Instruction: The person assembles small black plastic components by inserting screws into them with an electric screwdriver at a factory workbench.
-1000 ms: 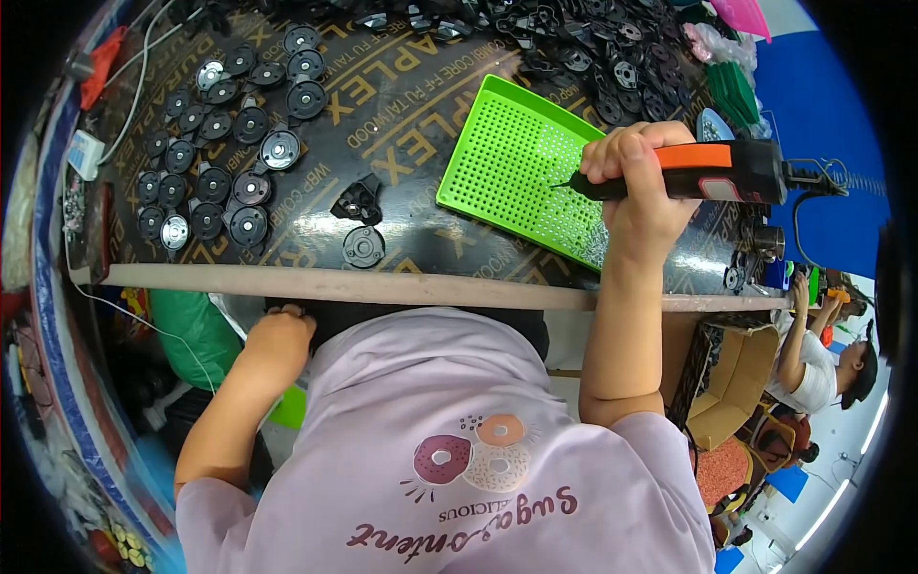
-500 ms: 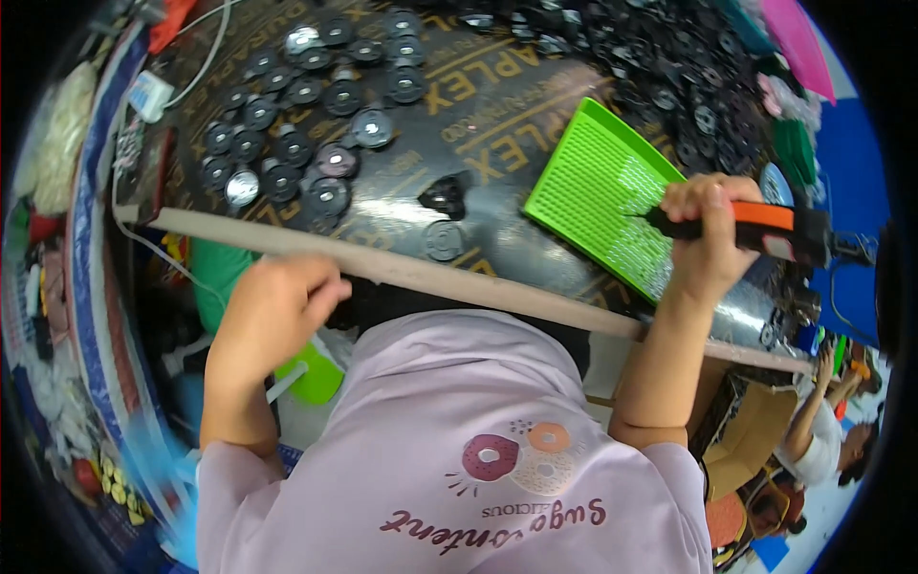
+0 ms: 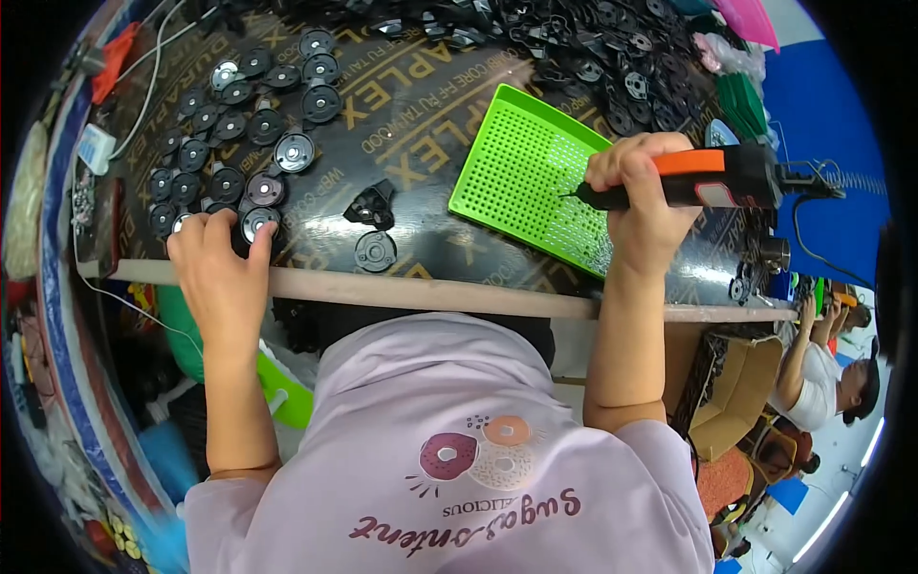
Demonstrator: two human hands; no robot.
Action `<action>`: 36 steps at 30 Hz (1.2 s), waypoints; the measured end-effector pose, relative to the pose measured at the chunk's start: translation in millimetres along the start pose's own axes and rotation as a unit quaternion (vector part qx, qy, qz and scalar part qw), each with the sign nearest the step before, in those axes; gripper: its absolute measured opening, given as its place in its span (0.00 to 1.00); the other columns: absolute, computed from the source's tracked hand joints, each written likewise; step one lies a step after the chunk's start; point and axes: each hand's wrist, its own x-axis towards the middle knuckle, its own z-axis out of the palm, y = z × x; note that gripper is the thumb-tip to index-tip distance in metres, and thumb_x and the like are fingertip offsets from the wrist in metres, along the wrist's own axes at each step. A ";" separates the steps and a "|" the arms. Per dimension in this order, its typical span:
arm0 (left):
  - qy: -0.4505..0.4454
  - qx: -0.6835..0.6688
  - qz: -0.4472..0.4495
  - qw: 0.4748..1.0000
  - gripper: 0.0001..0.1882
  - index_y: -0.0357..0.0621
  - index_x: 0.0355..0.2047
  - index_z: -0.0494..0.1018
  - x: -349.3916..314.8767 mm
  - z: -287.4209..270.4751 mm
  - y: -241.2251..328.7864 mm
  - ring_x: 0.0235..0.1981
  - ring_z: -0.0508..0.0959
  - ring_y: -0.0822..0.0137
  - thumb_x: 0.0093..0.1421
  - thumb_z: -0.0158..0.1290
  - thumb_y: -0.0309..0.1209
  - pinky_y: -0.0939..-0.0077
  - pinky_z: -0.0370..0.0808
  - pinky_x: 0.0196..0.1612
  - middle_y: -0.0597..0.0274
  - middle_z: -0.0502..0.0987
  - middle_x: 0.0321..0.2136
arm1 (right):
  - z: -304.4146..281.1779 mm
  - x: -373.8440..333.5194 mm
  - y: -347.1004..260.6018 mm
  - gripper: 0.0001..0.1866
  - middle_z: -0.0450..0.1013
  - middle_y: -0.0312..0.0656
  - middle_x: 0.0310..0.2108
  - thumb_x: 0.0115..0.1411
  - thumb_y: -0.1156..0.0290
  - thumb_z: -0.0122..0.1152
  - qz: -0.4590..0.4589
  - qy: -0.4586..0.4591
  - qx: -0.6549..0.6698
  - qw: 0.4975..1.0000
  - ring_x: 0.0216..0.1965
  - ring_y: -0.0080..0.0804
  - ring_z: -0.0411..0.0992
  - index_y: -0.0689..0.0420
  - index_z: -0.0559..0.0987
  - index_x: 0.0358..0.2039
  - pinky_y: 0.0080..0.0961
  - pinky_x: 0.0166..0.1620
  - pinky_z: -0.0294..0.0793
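Note:
My left hand (image 3: 222,273) reaches over the table's near edge, its fingers apart on the closest of several round black parts with metal centres (image 3: 266,189). Thumb and forefinger straddle one round part (image 3: 258,224); no firm hold on it shows. In my right hand (image 3: 650,196) is a black and orange electric screwdriver (image 3: 712,177), its thin tip pointing left above a green perforated tray (image 3: 512,158). Small shiny pieces, probably screws, lie in the tray's right part. Between the hands rest a black three-lobed part (image 3: 371,205) and a flat dark disc (image 3: 375,251).
A heap of black parts (image 3: 631,57) covers the far right of the table. A coiled spring and cable (image 3: 856,182) run from the screwdriver's back end. The table's pale front edge (image 3: 430,295) lies before me. An open cardboard box (image 3: 736,392) stands below right, and other people sit beyond.
My left hand has risen from below the table edge onto the nearest round parts, and its fingers have spread. The right hand keeps the screwdriver above the tray. The whole view has shifted.

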 end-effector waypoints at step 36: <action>-0.505 -0.727 -0.192 0.425 0.16 0.38 0.49 0.63 -26.0 38.0 135.2 0.40 0.78 0.64 0.60 0.44 0.16 0.75 0.78 0.41 0.52 0.72 0.45 | 39.5 -37.1 -46.8 0.19 0.63 0.34 0.19 0.58 0.52 0.61 0.046 -0.097 0.073 0.991 0.18 0.26 0.63 0.53 0.67 0.31 0.28 0.25 0.68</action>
